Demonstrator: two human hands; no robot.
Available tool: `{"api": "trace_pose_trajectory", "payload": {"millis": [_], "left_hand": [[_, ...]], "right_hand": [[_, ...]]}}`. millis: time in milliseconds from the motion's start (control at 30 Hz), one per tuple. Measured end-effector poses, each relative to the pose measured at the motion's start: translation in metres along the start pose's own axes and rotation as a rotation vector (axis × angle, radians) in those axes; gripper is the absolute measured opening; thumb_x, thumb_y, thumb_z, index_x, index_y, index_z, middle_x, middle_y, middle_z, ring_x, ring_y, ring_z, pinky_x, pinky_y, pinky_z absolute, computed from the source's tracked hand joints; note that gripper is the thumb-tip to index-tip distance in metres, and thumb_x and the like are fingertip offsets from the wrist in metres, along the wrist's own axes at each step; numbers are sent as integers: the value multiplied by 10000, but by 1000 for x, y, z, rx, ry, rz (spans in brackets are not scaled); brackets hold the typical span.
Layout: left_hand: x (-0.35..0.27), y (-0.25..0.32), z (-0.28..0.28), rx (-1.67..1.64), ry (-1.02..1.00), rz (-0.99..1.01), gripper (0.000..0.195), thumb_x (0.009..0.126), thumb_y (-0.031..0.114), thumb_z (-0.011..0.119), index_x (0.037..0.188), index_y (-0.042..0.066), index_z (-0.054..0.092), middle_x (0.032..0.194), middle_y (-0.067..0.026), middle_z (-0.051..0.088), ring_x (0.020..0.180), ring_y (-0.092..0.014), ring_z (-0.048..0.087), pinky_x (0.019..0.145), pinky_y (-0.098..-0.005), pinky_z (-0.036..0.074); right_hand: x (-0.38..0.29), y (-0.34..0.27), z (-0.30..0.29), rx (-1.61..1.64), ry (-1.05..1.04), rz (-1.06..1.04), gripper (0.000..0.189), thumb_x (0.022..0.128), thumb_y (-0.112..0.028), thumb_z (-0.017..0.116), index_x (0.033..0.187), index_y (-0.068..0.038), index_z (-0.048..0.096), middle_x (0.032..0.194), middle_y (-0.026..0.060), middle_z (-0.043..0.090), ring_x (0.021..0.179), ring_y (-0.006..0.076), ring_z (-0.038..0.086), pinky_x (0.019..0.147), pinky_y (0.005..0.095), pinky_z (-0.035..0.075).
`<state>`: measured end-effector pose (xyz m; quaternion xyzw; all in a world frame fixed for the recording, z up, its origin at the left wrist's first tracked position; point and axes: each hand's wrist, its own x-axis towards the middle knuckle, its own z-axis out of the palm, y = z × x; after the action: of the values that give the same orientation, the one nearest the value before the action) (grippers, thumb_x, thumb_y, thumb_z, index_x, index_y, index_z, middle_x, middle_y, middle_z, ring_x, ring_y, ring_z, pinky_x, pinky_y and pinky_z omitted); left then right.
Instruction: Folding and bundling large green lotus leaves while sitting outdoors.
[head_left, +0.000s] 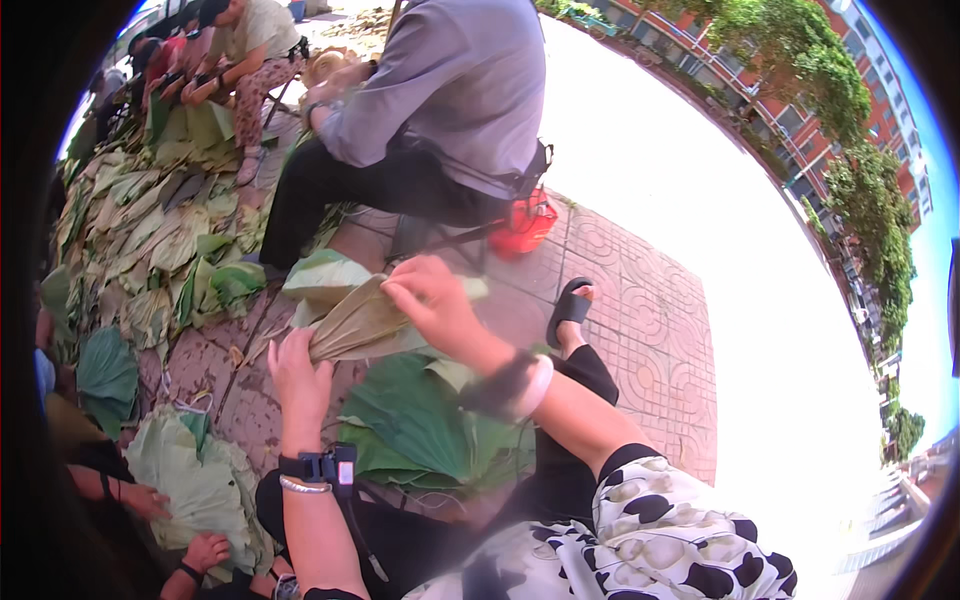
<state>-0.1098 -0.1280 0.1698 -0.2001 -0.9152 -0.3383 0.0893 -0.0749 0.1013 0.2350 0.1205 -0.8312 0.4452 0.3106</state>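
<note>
A dry, pale brown-green lotus leaf (364, 319), creased into folds, stretches between my two hands. My left hand (301, 375) grips its gathered lower left end between thumb and fingers. At the upper right edge, my right hand (429, 300) pinches the leaf; this hand is slightly blurred. Just behind the held leaf is a paler green leaf (322, 274). Below my hands, large green lotus leaves (412, 420) lie over one another near my lap. A wristband with a small device is on my left wrist, and a pale bangle and a dark fluffy band are on my right.
A broad heap of drying leaves (142, 217) covers the paving at left. A co-worker in a grey shirt (465, 90) sits ahead beside a red bag (525, 225). Another person's hands (206, 551) touch leaves (187, 480) at lower left. More people sit at upper left.
</note>
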Motion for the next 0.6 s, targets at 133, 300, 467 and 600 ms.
{"api": "trace_pose_trajectory", "payload": {"millis": [133, 300, 467, 600], "left_hand": [[3, 28, 16, -275, -103, -119, 221, 722, 26, 597, 942, 7, 585, 940, -169, 616, 995, -350, 543, 1030, -450, 338], [5, 50, 43, -72, 9, 261, 178, 715, -10, 583, 891, 17, 565, 877, -145, 585, 940, -374, 528, 985, -441, 369], [7, 73, 58, -41, 6, 427, 171, 701, -18, 593, 853, 35, 535, 833, -121, 565, 885, -331, 548, 993, -456, 365], [10, 87, 61, 30, -26, 534, 204, 670, -23, 613, 836, 51, 519, 812, -110, 553, 869, -306, 560, 1009, -464, 356]], "right_hand": [[-46, 10, -35, -62, 70, 94, 76, 799, -93, 643, 810, -18, 632, 884, 86, 599, 873, 270, 528, 761, 349, 439], [-94, 28, -58, -382, 12, 166, 299, 769, -124, 641, 1051, -64, 563, 1073, 117, 568, 996, 330, 521, 841, 401, 457], [-112, 33, -42, -310, -172, 132, 547, 727, -151, 665, 1228, -27, 486, 1188, 172, 530, 1096, 367, 492, 921, 451, 415], [-111, 37, -31, -361, -191, 165, 574, 711, -145, 660, 1241, -20, 478, 1162, 172, 528, 1064, 364, 494, 895, 432, 421]]}}
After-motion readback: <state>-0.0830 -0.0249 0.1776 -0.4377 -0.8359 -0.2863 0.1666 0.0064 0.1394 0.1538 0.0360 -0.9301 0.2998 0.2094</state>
